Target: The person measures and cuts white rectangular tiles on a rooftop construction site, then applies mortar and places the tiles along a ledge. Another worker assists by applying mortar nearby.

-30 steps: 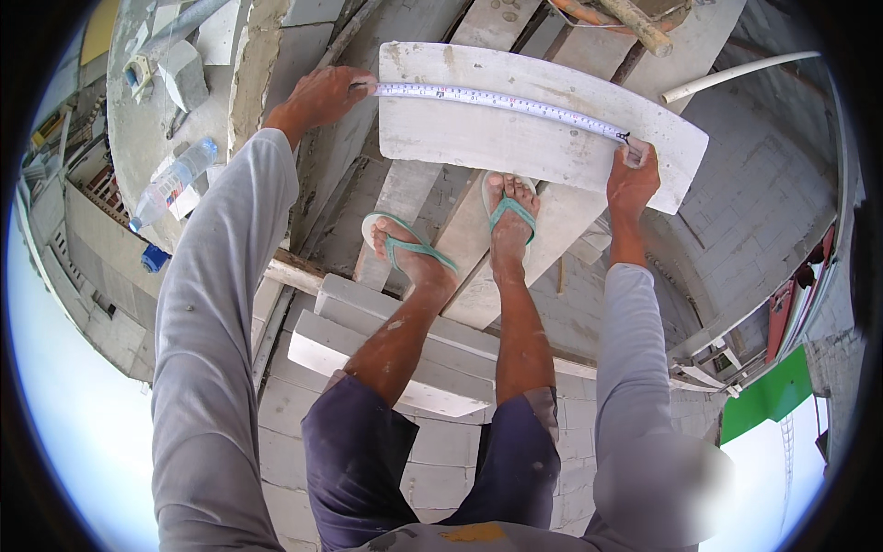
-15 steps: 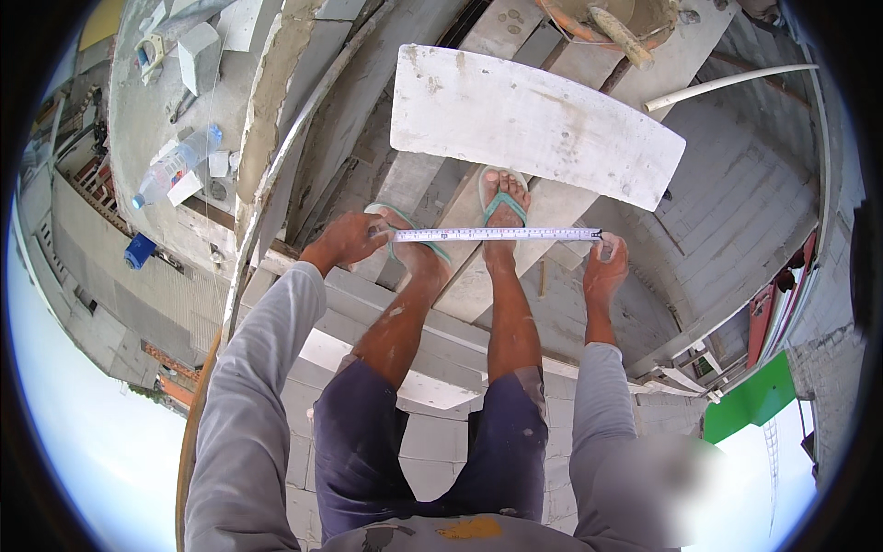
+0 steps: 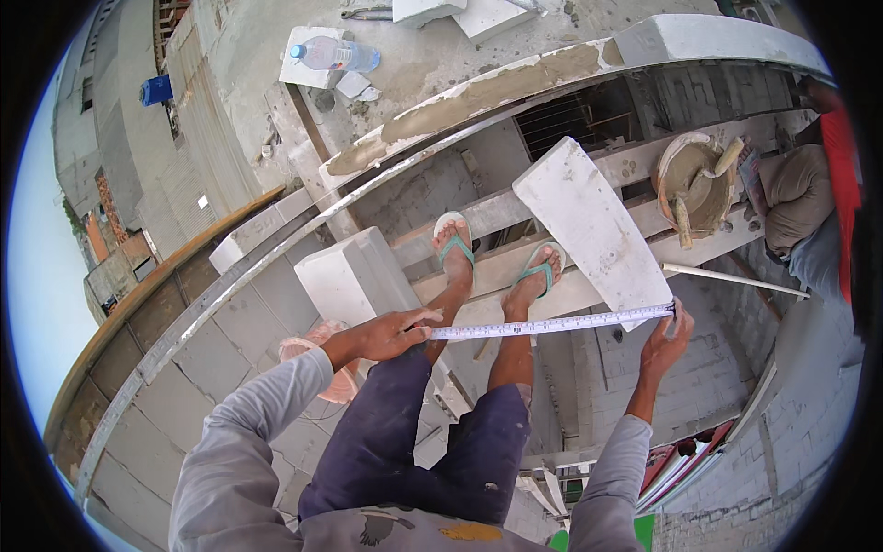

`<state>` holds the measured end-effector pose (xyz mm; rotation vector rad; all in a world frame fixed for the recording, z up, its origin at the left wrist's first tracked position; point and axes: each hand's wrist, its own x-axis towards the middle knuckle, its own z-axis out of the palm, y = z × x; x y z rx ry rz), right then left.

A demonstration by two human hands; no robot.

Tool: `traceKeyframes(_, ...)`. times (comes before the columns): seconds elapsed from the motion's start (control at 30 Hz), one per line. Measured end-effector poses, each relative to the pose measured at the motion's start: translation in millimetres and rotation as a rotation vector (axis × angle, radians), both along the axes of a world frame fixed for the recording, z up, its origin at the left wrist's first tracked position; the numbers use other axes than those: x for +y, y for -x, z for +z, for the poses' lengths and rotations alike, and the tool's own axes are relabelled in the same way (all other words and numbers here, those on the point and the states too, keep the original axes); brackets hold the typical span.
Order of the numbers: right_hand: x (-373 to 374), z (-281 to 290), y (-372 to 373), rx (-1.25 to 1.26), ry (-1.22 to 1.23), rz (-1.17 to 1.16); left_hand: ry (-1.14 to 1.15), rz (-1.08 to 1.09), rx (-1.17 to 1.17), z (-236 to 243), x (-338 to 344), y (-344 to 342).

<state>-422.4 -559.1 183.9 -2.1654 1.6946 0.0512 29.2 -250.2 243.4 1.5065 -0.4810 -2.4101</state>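
Observation:
A white tape measure [image 3: 552,326] is stretched almost level in front of my shins. My left hand [image 3: 391,335] is closed on its left end, the fingers bent over the tape. At the other end, my right hand [image 3: 669,339] pinches the dark-tipped end between thumb and fingers. Just behind the tape lies a long white slab [image 3: 593,221], its near end close to my right hand. No tape case shows; my left hand may hide it. My feet, in green flip-flops, rest on planks [image 3: 497,276].
Open gaps lie between the planks. A mortar bucket [image 3: 696,189] with wooden handles stands at right, by a crouching person in red [image 3: 837,193]. A curved wall [image 3: 487,101] topped with mortar runs behind. White blocks [image 3: 359,276], a bottle [image 3: 336,53] and a pinkish bucket [image 3: 340,382] are at left.
My view has turned, bringing the mortar bucket and person into sight. Both hands still hold the stretched tape, which now tilts slightly up to the right; its right end appears over the slab's near end.

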Motion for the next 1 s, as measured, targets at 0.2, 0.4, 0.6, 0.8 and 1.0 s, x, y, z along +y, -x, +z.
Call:
traceKeyframes(0.2, -46.5, 24.6, -102.0, -0.113, 0.017, 0.244, 0.051, 0.146, -0.188, 38.7, 35.9, 3.8)
traceKeyframes(0.4, -11.4, 42.8, -202.5, -0.304, -0.226, 0.566, 0.067, 0.424, -0.343, 55.2, 42.4, 12.5)
traceKeyframes(0.6, 78.8, 81.5, -296.3, -0.490, -0.588, 0.929, 0.096, 0.594, -0.371, 66.8, 0.3, 3.4)
traceKeyframes(0.8, 115.5, 82.9, -317.3, -0.453, -0.767, 0.941, 0.129, 0.627, -0.486, 62.9, -0.4, 0.0)
traceKeyframes(1.0, 108.9, 56.0, -284.6, -0.250, -0.810, 0.784, -0.151, 0.682, -0.869, 16.0, 89.0, 23.9)
